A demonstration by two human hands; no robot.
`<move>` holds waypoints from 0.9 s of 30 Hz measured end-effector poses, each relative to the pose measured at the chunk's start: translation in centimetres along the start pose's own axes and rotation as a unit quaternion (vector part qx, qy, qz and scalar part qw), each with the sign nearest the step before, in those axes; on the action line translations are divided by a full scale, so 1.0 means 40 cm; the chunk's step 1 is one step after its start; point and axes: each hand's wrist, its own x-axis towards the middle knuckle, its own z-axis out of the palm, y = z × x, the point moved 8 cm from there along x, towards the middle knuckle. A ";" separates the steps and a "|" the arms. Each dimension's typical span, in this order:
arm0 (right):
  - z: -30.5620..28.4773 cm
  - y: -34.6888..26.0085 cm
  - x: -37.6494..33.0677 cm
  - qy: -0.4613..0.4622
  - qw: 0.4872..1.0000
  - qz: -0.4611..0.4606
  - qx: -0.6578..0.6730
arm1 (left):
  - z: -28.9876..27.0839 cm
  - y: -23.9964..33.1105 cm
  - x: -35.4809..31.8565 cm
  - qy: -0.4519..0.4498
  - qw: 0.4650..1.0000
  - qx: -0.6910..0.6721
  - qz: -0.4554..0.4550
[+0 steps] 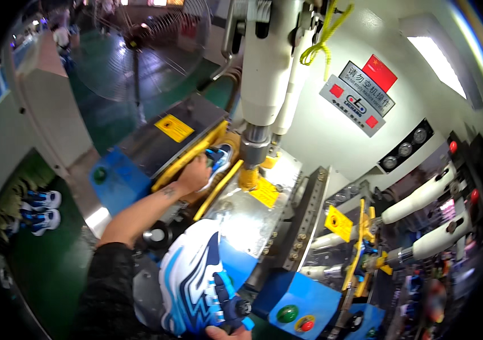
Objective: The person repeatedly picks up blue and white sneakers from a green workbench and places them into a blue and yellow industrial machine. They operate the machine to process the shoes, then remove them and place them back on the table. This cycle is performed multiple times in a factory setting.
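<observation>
My left hand (195, 174) reaches into the near press station, between yellow pads. Its fingers are closed around part of a blue-and-white sneaker (223, 160) there; the fingertips are partly hidden. At the lower edge my right hand (227, 333) grips a second sneaker (190, 277), white with blue and navy waves, near its collar. That sneaker is held tilted, sole side to the left, in front of the machine. A thick white press cylinder (264, 68) with a metal rod stands just right of my left hand, its yellow foot (248, 177) on the steel plate.
A blue control box (298, 303) has a green and a red button. Another blue box (114, 174) stands left of my forearm. A second press station (360, 249) with slanted cylinders is at right. Several sneakers (43, 212) rest at far left; a caged fan (136, 42) stands behind.
</observation>
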 end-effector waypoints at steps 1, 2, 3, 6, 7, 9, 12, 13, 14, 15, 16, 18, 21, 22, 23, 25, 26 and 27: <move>0.003 0.034 0.012 0.005 0.997 0.076 0.032 | -0.021 -0.011 0.002 0.000 1.000 -0.015 -0.004; 0.009 0.073 0.020 0.005 0.986 0.151 0.066 | -0.035 -0.034 -0.003 0.003 1.000 -0.027 -0.013; 0.020 0.107 0.024 0.002 0.969 0.225 0.100 | -0.026 -0.045 0.010 0.062 0.997 -0.029 0.023; 0.066 0.096 0.051 0.028 0.952 0.265 0.154 | -0.127 -0.116 0.091 0.012 0.978 -0.194 -0.077; 0.066 0.107 0.066 0.054 0.956 0.253 0.139 | -0.141 -0.105 0.070 -0.081 0.887 -0.441 -0.109; 0.091 0.109 0.146 0.141 0.962 0.206 0.107 | -0.244 -0.075 -0.053 -0.109 0.753 -0.630 -0.155; 0.173 0.146 0.345 0.056 0.882 0.356 0.305 | -0.360 -0.203 -0.334 0.073 0.642 -0.729 -0.227; 0.206 0.136 0.442 0.007 0.879 0.399 0.261 | -0.373 -0.300 -0.448 0.137 0.636 -0.730 -0.209; 0.278 0.118 0.551 -0.049 0.873 0.447 0.189 | -0.438 -0.367 -0.584 0.210 0.634 -0.728 -0.156; 0.286 0.198 0.669 -0.034 0.895 0.428 0.119 | -0.471 -0.412 -0.712 0.276 0.643 -0.699 -0.148; 0.330 0.224 0.765 -0.123 0.876 0.374 0.279 | -0.441 -0.458 -0.811 0.295 0.581 -0.735 -0.189; 0.268 0.376 0.938 -0.043 0.942 0.269 0.196 | -0.461 -0.493 -0.943 0.290 0.614 -0.706 -0.200; 0.372 0.426 0.928 0.208 0.938 0.096 -0.262 | -0.508 -0.552 -1.208 0.379 0.677 -0.542 -0.323; 0.405 0.400 0.925 0.194 0.944 0.092 -0.252 | -0.543 -0.491 -1.240 0.404 0.698 -0.458 -0.373; 0.417 0.411 0.937 0.158 0.951 0.093 -0.247 | -0.549 -0.438 -1.243 0.438 0.639 -0.487 -0.403; 0.398 0.410 0.949 0.140 0.948 0.114 -0.262 | -0.494 -0.427 -1.301 0.455 0.575 -0.506 -0.454; 0.412 0.403 0.944 0.150 0.941 0.129 -0.273 | -0.463 -0.407 -1.316 0.445 0.553 -0.521 -0.474; 0.411 0.401 0.945 0.170 0.935 0.122 -0.286 | -0.444 -0.392 -1.302 0.441 0.534 -0.541 -0.478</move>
